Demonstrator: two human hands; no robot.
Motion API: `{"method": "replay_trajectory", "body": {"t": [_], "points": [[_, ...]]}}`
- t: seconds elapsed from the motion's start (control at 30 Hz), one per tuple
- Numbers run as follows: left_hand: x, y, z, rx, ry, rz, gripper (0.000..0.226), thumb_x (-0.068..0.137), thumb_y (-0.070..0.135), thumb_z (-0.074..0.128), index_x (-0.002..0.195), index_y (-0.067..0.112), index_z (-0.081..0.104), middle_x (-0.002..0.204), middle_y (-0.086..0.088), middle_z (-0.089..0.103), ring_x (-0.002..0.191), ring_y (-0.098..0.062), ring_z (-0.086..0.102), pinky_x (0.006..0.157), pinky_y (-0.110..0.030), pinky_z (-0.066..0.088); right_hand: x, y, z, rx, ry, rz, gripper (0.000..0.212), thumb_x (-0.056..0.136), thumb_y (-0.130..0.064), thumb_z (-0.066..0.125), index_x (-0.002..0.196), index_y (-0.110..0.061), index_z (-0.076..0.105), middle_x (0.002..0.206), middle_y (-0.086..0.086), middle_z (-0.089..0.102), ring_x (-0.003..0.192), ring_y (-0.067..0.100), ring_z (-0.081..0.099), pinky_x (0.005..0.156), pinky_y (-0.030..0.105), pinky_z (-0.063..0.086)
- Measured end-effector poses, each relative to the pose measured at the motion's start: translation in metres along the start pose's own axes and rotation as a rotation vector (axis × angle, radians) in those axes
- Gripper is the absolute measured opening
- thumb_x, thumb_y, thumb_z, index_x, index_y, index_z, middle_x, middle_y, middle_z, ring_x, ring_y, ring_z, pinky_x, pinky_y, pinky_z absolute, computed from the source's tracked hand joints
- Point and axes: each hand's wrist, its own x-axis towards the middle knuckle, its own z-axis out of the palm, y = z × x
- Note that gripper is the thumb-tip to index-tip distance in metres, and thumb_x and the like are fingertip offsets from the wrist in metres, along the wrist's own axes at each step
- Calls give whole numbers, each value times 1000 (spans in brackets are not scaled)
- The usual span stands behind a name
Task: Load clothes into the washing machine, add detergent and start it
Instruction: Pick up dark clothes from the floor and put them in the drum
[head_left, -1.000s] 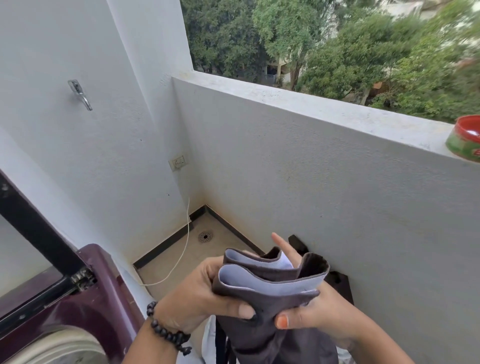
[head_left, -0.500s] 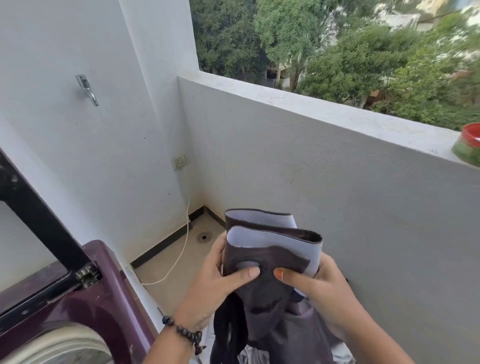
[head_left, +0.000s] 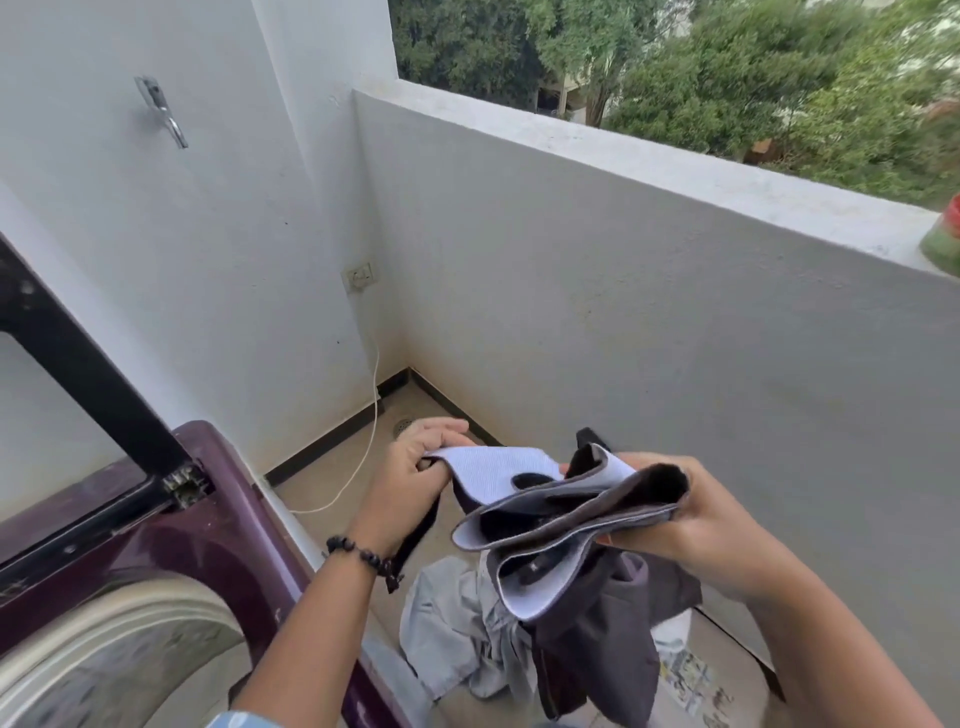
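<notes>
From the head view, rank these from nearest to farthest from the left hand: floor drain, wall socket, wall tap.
From the left hand:
1. Floor drain, on the floor just beyond the knuckles.
2. Wall socket, higher up by the corner, its white cord hanging down.
3. Wall tap, high on the left wall.

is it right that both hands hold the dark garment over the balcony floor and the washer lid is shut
Not quite: the head view shows the washer lid raised open, not shut. The left hand and right hand do hold the dark garment over the balcony floor.
</notes>
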Motion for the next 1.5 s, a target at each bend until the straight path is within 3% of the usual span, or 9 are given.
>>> {"method": "replay_trajectory", "body": {"t": [0.23, 0.43, 0.6, 0.8, 0.9, 1.07, 1.27, 1.4, 1.5], "points": [[-8, 41, 3, -53, -173, 150, 10, 71, 23, 61, 69, 17, 68, 116, 15, 64, 105, -17, 63, 82, -38, 51, 5, 6, 8, -161, -24, -6, 31, 75, -2, 77, 104, -8, 67, 144, -12, 48, 134, 9, 47, 103, 43, 47], [-22, 60, 11, -114, -254, 242, 33, 78, 7, 54, 109, 16, 59, 114, -5, 67, 107, -24, 63, 92, -35, 52, 4, 9, 19, 65, 19, 18, 54, 78, 3, 73, 122, -21, 52, 120, 6, 65, 113, 28, 63, 91, 49, 50], [-35, 65, 31, -517, -148, 155, 38, 66, 24, 55, 103, 19, 62, 109, -11, 65, 94, -27, 59, 81, -41, 49, 3, 19, 18, 92, 13, 87, 109, 76, -16, 82, 148, -56, 10, 148, -17, 46, 134, 15, 49, 109, 51, 41], [-42, 74, 35, -748, -190, 64, 38, 76, 20, 52, 111, 12, 62, 106, -13, 64, 92, -28, 58, 90, -48, 41, 3, 13, 17, 134, 23, 48, 41, 70, -38, 85, 105, -20, 72, 108, 8, 74, 104, 24, 68, 90, 38, 54], [-39, 77, 25, -729, -123, 69, 69, 62, 45, 78, 117, 9, 57, 112, -14, 62, 100, -27, 60, 91, -41, 49, 1, 17, 21, 186, 127, 18, 28, 79, -15, 75, 106, -12, 69, 107, 16, 72, 102, 34, 68, 87, 43, 57], [-48, 48, 8, -569, 84, 141, 101, 59, 87, 60, 136, 24, 46, 148, 1, 48, 139, -13, 42, 117, -49, 28, 2, 15, 23, 160, 394, 7, 30, 75, -14, 75, 97, -1, 61, 97, 26, 67, 92, 40, 67, 80, 53, 57], [-62, 29, 26, -381, -36, 149, 132, 52, 64, 86, 154, 31, 7, 151, 4, 43, 138, -15, 44, 108, -37, 44, 6, 14, 45, -88, 424, -50, 18, 80, -18, 73, 82, -18, 55, 72, 4, 59, 64, 19, 52, 59, 38, 44], [-53, 36, 22, -382, -66, 103, 146, 43, 56, 93, 151, 41, -4, 149, 22, 36, 134, -1, 45, 99, -22, 48, 2, 13, 74, -163, 282, -79, 22, 85, -8, 65, 98, -21, 53, 83, -7, 65, 68, 12, 57, 59, 34, 45], [-43, 33, 15, -306, -110, 108, 144, 44, 55, 93, 153, 36, 1, 155, 8, 34, 135, -11, 47, 97, -27, 51, 1, 9, 88, -183, 189, -82, 38, 85, 0, 56, 111, -26, 48, 86, -16, 64, 70, 4, 58, 60, 21, 42]]}}
